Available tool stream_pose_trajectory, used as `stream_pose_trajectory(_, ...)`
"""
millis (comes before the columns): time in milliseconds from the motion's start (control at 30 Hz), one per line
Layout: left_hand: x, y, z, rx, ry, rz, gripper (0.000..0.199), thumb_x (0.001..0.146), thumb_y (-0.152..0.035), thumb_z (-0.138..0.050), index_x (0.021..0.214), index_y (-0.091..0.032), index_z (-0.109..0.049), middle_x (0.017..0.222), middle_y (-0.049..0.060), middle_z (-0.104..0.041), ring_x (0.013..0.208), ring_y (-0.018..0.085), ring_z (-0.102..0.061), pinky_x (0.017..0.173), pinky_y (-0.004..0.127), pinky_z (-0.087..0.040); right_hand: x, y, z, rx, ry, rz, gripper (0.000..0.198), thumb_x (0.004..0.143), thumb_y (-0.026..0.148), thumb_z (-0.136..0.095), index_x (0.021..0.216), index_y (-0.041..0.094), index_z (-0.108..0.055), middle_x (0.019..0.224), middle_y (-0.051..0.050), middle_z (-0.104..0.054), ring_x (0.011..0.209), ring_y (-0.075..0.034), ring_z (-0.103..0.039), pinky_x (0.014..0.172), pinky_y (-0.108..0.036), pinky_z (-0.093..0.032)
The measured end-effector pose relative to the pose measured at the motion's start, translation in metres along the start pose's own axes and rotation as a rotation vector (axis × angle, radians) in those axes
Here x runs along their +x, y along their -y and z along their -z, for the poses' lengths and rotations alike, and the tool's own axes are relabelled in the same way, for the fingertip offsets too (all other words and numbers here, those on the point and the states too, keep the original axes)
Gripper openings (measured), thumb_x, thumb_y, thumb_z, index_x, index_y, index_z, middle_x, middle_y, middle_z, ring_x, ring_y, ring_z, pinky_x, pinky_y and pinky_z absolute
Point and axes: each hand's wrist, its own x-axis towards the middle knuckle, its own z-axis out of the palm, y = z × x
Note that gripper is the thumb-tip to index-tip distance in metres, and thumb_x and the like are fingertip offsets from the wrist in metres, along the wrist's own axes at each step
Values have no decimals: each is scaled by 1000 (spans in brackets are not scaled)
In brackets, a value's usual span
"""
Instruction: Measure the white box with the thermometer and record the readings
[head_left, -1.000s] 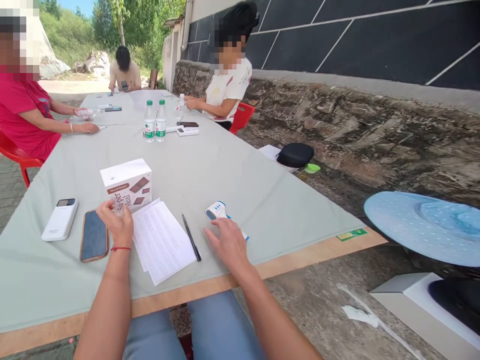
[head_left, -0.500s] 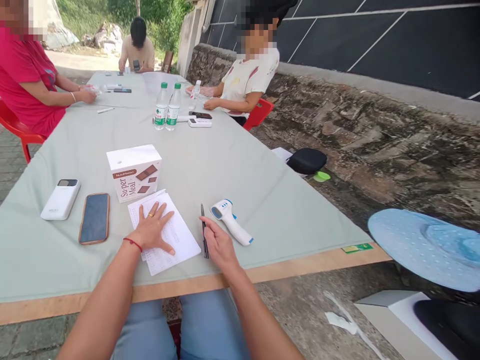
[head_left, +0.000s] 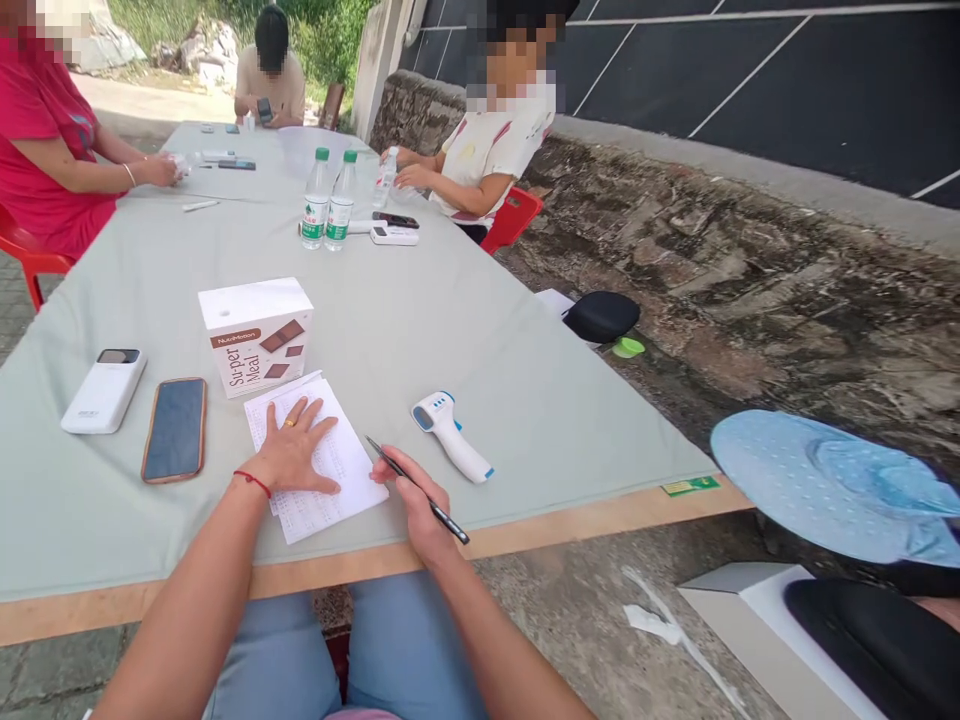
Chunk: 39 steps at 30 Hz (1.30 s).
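Fingers spread, my left hand (head_left: 296, 455) lies flat on white sheets of paper (head_left: 330, 510) that carry rows of small marks. My right hand (head_left: 420, 500) grips a black pen (head_left: 442, 517), its tip slanting up and left beside the paper's right edge. Beyond the right hand rests a white and blue infrared thermometer (head_left: 454, 440). A white box (head_left: 255, 335) printed "Su-per Meal" stands just behind the sheets. To the left of the paper lie a phone (head_left: 174, 430) in a brown case and a white power bank (head_left: 105, 392).
Two green-capped water bottles (head_left: 328, 205) stand farther up the cloth-covered table (head_left: 390, 330). Other people sit around it: one in red (head_left: 52, 140), one in white (head_left: 510, 140), one at the far end (head_left: 270, 80). A blue dotted hat (head_left: 817, 480) is off the right corner.
My right hand has turned the pen from nearly upright to a slanted hold, closer to the paper. My left hand stays flat on the sheets. The view has shifted slightly.
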Motion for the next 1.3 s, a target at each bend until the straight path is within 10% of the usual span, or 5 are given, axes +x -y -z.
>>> stream_pose_trajectory(233,0,1,-1,-9,-6,-7,108,58,-71,-66,147,-25,-27,159,12,-7,146,38,-2,108,68,8,17,7,-8,-53,55,-116,11,74,32,-61,72,21,-60,55,4,-54,48,-11,-46,46,-24,-39)
stream_pose_trajectory(1300,-1,-2,1,-23,15,-23,99,61,-59,-69,146,-26,-29,159,11,-9,146,36,-3,108,67,9,11,5,-24,-312,230,-86,9,68,27,-54,62,21,-50,51,6,-47,47,-9,-38,46,-23,-33)
